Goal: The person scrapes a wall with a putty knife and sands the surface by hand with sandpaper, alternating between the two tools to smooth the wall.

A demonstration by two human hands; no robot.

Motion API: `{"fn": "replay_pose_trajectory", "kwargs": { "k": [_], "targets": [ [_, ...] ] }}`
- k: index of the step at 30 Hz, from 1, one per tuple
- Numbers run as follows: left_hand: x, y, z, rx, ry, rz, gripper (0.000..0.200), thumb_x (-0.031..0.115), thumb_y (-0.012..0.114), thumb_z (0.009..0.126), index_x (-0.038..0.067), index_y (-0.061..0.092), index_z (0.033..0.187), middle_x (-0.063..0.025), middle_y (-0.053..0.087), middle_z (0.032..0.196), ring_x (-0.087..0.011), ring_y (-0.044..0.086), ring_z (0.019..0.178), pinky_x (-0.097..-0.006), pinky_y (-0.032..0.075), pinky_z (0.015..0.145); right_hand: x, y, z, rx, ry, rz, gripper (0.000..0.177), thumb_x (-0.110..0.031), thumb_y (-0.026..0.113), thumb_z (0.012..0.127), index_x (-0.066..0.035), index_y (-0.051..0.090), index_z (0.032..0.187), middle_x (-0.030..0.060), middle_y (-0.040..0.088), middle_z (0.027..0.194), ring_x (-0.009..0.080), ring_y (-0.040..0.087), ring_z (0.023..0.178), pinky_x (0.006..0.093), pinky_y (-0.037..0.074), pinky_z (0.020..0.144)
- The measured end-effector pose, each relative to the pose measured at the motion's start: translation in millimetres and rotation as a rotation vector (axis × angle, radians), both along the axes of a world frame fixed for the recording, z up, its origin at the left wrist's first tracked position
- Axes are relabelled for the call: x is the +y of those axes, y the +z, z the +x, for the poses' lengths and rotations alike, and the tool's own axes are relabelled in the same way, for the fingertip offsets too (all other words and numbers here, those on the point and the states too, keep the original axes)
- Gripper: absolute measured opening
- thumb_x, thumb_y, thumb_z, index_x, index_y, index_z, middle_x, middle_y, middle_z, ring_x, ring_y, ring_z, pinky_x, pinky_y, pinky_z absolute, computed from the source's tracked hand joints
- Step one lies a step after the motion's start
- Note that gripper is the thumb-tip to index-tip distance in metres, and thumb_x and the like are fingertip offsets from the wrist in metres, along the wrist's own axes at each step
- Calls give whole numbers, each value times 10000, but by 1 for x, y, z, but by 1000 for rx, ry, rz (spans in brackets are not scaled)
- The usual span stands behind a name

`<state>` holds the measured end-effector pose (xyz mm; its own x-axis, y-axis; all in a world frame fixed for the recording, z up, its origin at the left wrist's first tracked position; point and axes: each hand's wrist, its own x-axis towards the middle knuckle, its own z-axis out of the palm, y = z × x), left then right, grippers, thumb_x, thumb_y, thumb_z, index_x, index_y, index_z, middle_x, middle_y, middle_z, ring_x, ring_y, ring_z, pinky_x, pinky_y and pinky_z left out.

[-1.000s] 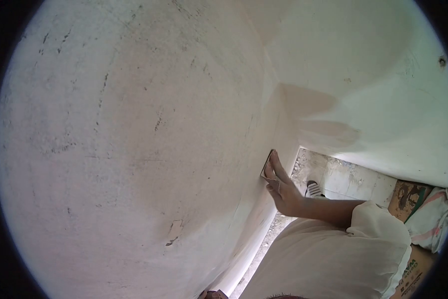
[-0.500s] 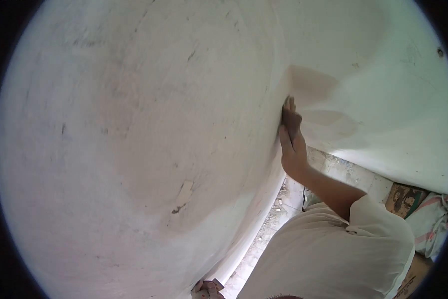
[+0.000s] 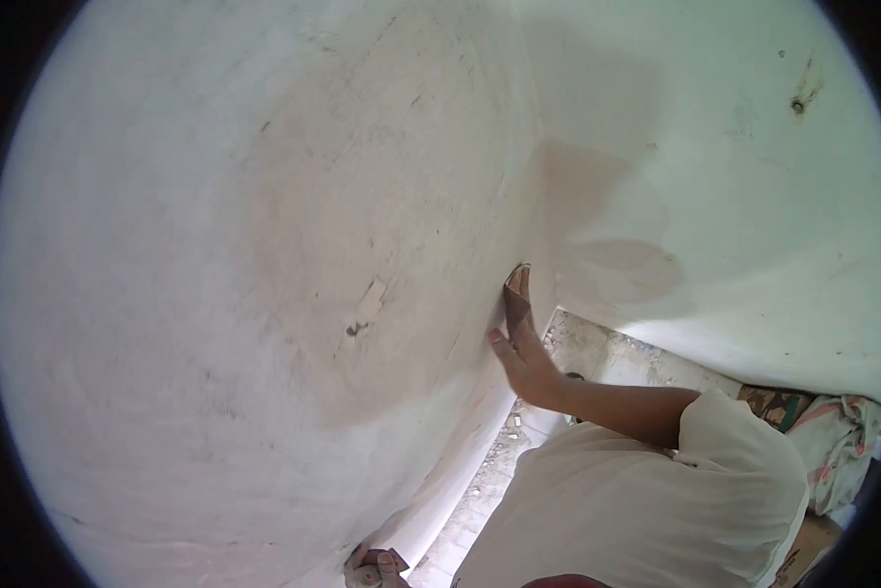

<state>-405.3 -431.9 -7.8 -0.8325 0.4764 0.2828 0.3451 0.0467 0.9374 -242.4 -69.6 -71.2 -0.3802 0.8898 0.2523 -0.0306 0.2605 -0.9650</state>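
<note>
My right hand (image 3: 524,348) lies flat against the white wall (image 3: 264,470), near the corner. Under its fingers is a brown sheet of sandpaper (image 3: 517,306), pressed to the wall. At the bottom edge of the view, my left hand (image 3: 388,568) is partly cut off, low beside the same wall. Its fingers are closed around a whitish rounded thing (image 3: 365,576), with a dark brown flat edge showing next to it; I cannot make out what these are. A chipped patch (image 3: 368,306) marks the wall surface left of my right hand.
A second wall (image 3: 734,225) meets the first at the corner and has a rusty hole (image 3: 798,106). Below lies a tiled floor (image 3: 597,343) with debris. At the right are a striped cloth sack (image 3: 837,441) and a cardboard box (image 3: 811,549).
My right hand has slid down along the wall with the sandpaper, closer to my body. The view has shifted, so the chipped patch sits higher. My left hand stays low by the wall.
</note>
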Motion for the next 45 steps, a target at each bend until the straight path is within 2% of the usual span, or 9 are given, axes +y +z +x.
{"fn": "replay_pose_trajectory", "kwargs": {
  "k": [7,10,19,23,24,30,34,42,45],
  "targets": [
    [-6,-8,-15,139,-143,50,405,70,741,820,-96,570,1148,-196,670,864,-128,430,386,-260,384,333,43,-4,-20,29,-214,-101,749,-338,350,1028,78,-99,1461,263,-116,1554,331,-123,1454,382,0,1171],
    [15,18,11,-74,113,-46,245,30,759,711,-34,635,914,-29,529,630,-115,460,510,-235,397,503,51,10,-13,182,-209,-98,757,-311,406,1016,74,-61,1470,260,-77,1560,322,-75,1462,364,27,1173],
    [26,30,11,32,34,-136,332,50,759,712,-57,647,1006,-4,477,606,-99,456,520,-239,377,495,-80,-23,-13,-36,71,118,951,-109,652,869,12,-54,1494,314,-74,1538,422,-22,1448,437,133,1154],
    [29,22,10,-14,-31,-49,318,18,707,728,-55,640,1030,1,505,658,-98,484,568,-232,401,536,-78,-45,3,-54,96,221,779,10,585,848,-20,165,1503,293,50,1551,378,112,1452,349,307,1087],
    [31,20,17,-86,-26,-28,302,14,691,740,-43,640,1031,-1,532,692,-101,509,588,-234,410,544,-85,-49,8,18,72,228,569,-18,565,860,14,394,1401,267,366,1450,318,376,1360,321,378,1027],
    [11,-86,85,-483,-478,-154,187,13,704,744,76,661,915,-78,651,1179,-72,548,751,-225,397,551,-166,-97,86,-143,781,-552,327,-178,577,912,27,580,1167,100,655,979,166,618,948,283,479,864],
    [-25,-136,148,-628,-477,-370,257,148,832,701,97,619,834,47,571,706,-50,476,597,-226,357,498,-228,-75,133,-164,827,-1044,323,-144,640,887,-7,579,1173,55,633,1010,127,602,962,286,490,839],
    [-54,-172,201,-540,-93,-199,210,63,783,744,49,591,828,19,567,686,-69,495,586,-247,411,531,-261,-123,175,-237,421,-156,170,-96,623,897,-48,542,1038,44,578,935,104,554,844,267,464,717],
    [-52,-164,222,-598,126,-141,185,56,769,754,49,602,835,11,580,707,-72,511,616,-244,424,564,-255,-101,184,-256,792,-75,216,-108,659,864,-36,549,1035,91,578,951,166,567,827,296,463,716]
  ]
}}
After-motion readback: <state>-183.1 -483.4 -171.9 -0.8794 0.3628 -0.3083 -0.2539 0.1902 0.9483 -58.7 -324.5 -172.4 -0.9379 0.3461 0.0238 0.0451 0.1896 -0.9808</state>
